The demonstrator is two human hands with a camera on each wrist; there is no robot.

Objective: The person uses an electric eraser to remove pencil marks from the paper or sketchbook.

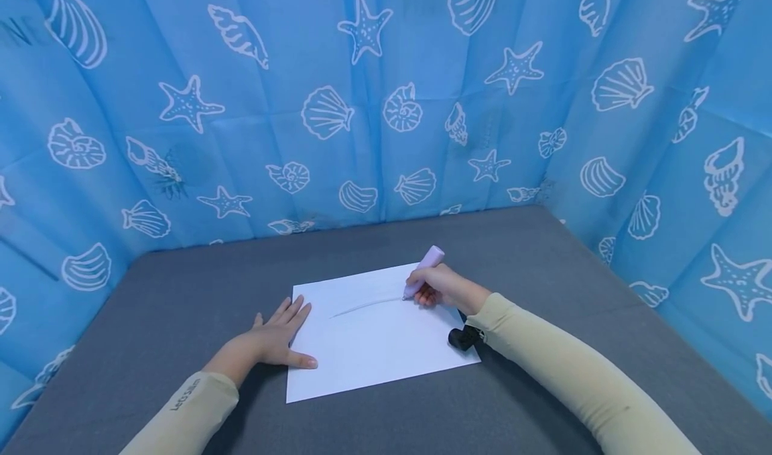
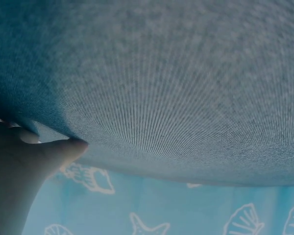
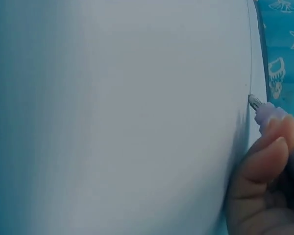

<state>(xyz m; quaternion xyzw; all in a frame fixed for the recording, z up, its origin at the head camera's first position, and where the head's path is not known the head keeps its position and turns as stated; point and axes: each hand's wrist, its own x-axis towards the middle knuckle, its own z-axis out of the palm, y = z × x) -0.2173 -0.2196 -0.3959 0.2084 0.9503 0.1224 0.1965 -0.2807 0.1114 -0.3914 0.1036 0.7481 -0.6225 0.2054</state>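
A white sheet of paper (image 1: 362, 361) lies on the grey tabletop. My left hand (image 1: 274, 338) rests spread at its left edge, with the thumb and fingertips on the sheet; in the left wrist view the thumb (image 2: 63, 149) reaches out over the grey cloth. Near the sheet's right side my right hand (image 1: 443, 286) pinches a thick lilac pen-shaped tool (image 1: 431, 256). Its metal tip (image 3: 255, 102) meets the paper at the end of a thin, gently curved line (image 1: 364, 305). The right wrist view shows a wavy collar just above that tip.
A grey cloth (image 1: 374, 421) covers the table around the paper. Blue curtains (image 1: 374, 153) with white shell and starfish prints stand along the back and sides. A small black wrist camera (image 1: 463, 338) sits under my right wrist, over the paper's right edge.
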